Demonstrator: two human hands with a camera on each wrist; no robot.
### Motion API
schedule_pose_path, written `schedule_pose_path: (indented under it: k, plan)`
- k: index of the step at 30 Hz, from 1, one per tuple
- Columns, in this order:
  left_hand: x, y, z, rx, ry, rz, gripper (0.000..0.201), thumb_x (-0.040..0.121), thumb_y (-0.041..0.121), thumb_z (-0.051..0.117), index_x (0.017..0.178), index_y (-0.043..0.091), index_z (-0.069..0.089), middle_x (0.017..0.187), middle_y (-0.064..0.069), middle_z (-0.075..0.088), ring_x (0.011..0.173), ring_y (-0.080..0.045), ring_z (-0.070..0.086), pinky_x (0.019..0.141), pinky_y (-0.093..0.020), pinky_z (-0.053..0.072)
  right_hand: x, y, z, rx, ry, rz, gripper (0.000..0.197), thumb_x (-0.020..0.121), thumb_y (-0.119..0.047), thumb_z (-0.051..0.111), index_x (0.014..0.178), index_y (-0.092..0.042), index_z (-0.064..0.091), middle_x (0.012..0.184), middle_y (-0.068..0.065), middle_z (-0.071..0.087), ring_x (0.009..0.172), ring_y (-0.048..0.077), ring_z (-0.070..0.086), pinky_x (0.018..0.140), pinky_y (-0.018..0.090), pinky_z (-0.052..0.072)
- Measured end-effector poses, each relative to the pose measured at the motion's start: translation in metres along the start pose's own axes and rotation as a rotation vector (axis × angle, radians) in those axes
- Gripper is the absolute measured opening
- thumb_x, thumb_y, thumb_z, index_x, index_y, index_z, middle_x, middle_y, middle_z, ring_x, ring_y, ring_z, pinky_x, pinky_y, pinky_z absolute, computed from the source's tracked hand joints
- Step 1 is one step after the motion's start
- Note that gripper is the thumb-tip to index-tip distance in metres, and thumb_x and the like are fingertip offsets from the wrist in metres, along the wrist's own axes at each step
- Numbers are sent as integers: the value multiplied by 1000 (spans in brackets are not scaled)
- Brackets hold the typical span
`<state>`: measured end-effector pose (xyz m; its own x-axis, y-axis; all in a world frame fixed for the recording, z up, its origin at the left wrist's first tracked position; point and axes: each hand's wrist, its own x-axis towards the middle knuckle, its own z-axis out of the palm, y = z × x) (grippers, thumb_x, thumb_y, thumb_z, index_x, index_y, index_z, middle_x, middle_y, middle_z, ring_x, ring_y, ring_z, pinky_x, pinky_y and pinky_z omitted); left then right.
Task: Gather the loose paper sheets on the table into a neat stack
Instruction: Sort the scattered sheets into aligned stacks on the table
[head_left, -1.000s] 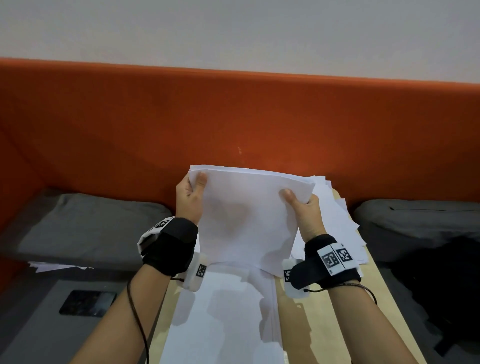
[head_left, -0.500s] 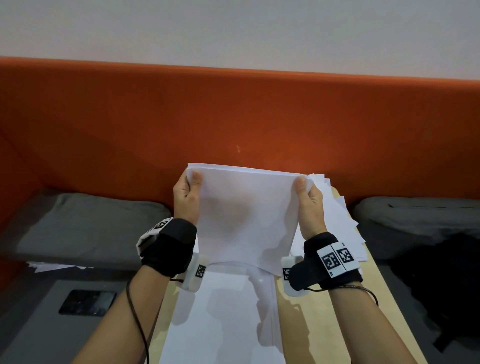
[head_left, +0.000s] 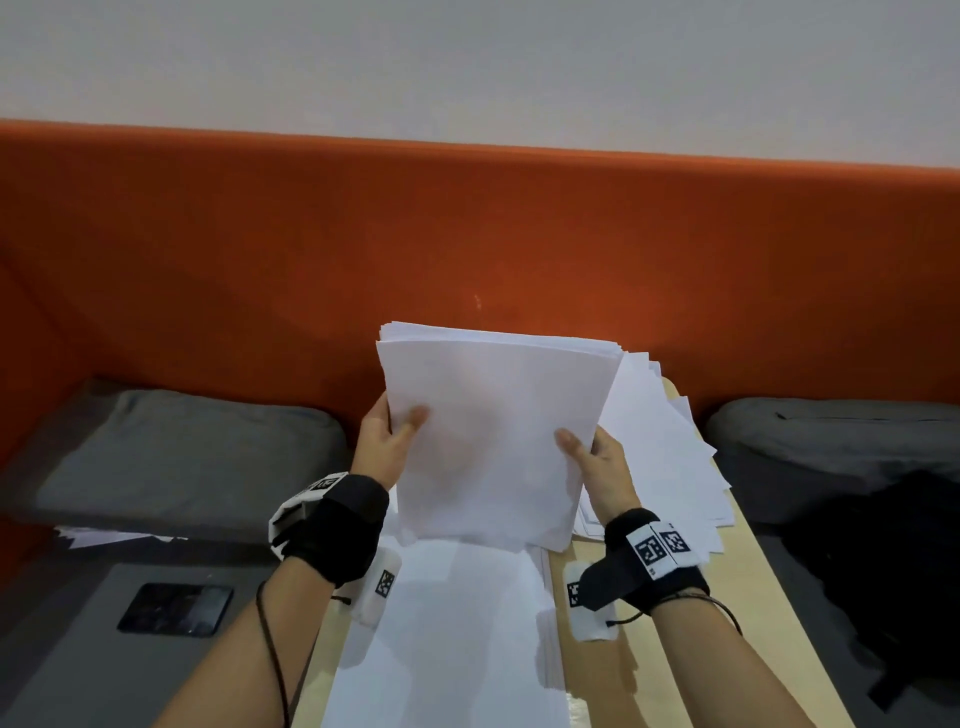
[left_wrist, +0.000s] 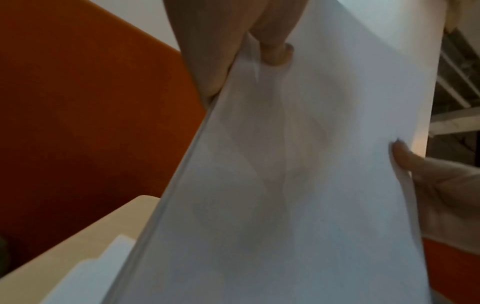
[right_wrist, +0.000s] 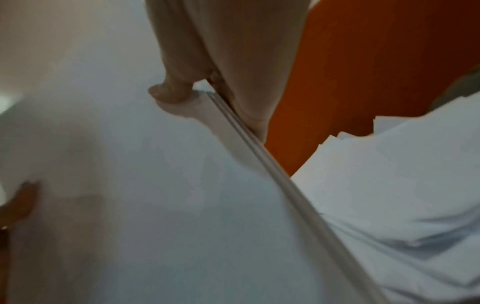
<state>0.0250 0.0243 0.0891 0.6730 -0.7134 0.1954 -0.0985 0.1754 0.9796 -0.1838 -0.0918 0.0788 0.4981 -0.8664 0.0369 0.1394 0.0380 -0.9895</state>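
Observation:
I hold a bundle of white paper sheets (head_left: 493, 431) upright over the table, its lower edge touching the sheets below. My left hand (head_left: 387, 441) grips its left edge, thumb on the front face. My right hand (head_left: 597, 460) grips the right edge the same way. In the left wrist view the bundle (left_wrist: 285, 185) fills the frame, with my left thumb (left_wrist: 275, 47) on it. In the right wrist view my thumb (right_wrist: 168, 90) presses the bundle's (right_wrist: 155, 185) face, fingers behind it. A flat pile of sheets (head_left: 457, 639) lies under my wrists. A fanned, uneven pile (head_left: 670, 457) lies behind on the right.
The light wooden table (head_left: 769, 623) is narrow and runs away from me. An orange padded wall (head_left: 467, 234) stands behind it. Grey cushions (head_left: 171, 452) flank the table. A dark phone (head_left: 174, 608) lies on the left seat, a black bag (head_left: 893, 571) on the right.
Both hands have slid from the bundle's top corners down to the middle of its side edges. The bundle stands taller and squarer.

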Motion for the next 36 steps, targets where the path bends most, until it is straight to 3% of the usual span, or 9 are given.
schedule_pose_path:
  k: [3, 7, 13, 17, 21, 24, 27, 31, 36]
  plan:
    - [-3, -1, -5, -32, -12, 6, 27, 84, 13, 66, 104, 25, 52, 98, 8, 62, 79, 11, 62, 77, -23, 49, -3, 2, 0, 22, 12, -37, 48, 67, -38, 73, 107, -16, 56, 104, -1, 68, 93, 16, 66, 69, 19, 53]
    - [-10, -4, 0, -37, -20, 0, 73, 46, 51, 79, 106, 27, 44, 104, 14, 56, 86, 17, 58, 76, -7, 46, -4, 8, 15, -27, 38, -39, 49, 70, -27, 76, 113, -14, 57, 102, -3, 69, 88, 11, 67, 66, 17, 52]
    - [-6, 0, 3, 10, 53, 61, 43, 83, -7, 61, 116, 12, 42, 102, -2, 58, 79, 15, 60, 75, -13, 49, 0, -2, 23, 17, 108, -73, 21, 85, -10, 65, 101, -20, 58, 95, -5, 66, 86, 13, 63, 66, 14, 53]
    - [2, 18, -4, -38, 37, 145, 39, 81, 15, 69, 111, 28, 46, 106, 5, 60, 94, 1, 62, 86, -18, 49, 5, -21, 27, 54, 78, -177, 24, 88, -11, 61, 108, -23, 55, 102, -7, 66, 91, 3, 65, 78, 17, 53]
    - [-4, 4, -10, -6, 35, 80, 51, 67, 46, 70, 108, 35, 43, 107, 14, 58, 99, 1, 60, 88, -18, 49, 4, -7, 27, -16, 18, -102, 36, 86, -18, 63, 120, -15, 52, 111, 2, 66, 101, 15, 64, 79, 21, 54]
    - [-8, -20, -8, 94, 52, 14, 43, 80, 23, 68, 111, 22, 39, 107, 0, 58, 102, -18, 60, 90, -30, 45, 4, 7, 27, -91, 14, -30, 30, 88, -15, 62, 117, -13, 54, 104, -1, 66, 100, 21, 64, 76, 20, 55]
    - [-9, -36, -14, 182, -10, -63, 45, 84, 0, 62, 121, 13, 41, 115, -5, 56, 96, -6, 59, 92, -28, 43, 9, 7, 26, -97, 28, -1, 20, 89, -13, 61, 108, -16, 58, 100, 0, 67, 94, 21, 64, 76, 27, 53]
    - [-21, -66, -31, 298, -114, -197, 43, 85, 0, 61, 127, 3, 48, 119, -11, 60, 112, -24, 57, 99, -35, 44, 8, 0, 23, -63, 78, -16, 17, 88, -9, 61, 102, -18, 59, 95, -3, 68, 84, 13, 64, 71, 24, 51]
    - [-33, -68, -34, 213, -175, -231, 27, 87, -3, 57, 110, 11, 54, 106, -9, 61, 94, -20, 60, 77, -22, 53, 18, -27, 12, -21, 128, -87, 23, 88, -4, 59, 111, -8, 57, 99, 3, 66, 85, 13, 64, 74, 23, 53]
